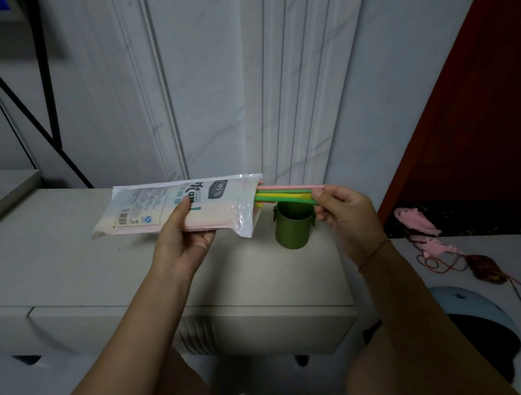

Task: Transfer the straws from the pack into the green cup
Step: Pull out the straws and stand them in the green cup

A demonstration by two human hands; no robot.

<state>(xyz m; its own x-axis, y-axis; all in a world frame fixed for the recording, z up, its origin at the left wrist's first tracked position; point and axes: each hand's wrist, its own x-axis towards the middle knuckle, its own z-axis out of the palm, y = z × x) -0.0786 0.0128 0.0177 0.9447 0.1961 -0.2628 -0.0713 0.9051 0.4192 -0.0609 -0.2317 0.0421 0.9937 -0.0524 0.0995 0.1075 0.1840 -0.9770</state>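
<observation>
My left hand (185, 236) grips the white plastic straw pack (175, 206) from below, holding it level above the white cabinet top (75, 267). Several pink, green and yellow straws (286, 193) stick out of the pack's open right end. My right hand (343, 212) pinches their free ends between thumb and fingers. The green cup (294, 225) stands upright on the cabinet top directly under the protruding straws, between my two hands; I see nothing inside its visible rim.
A white panelled wall rises right behind the cabinet. A black metal frame (48, 87) leans at the left. To the right, a lower white surface holds a pink toy (417, 219) with red strings (446, 263). A pale blue rounded object (476, 310) sits at lower right.
</observation>
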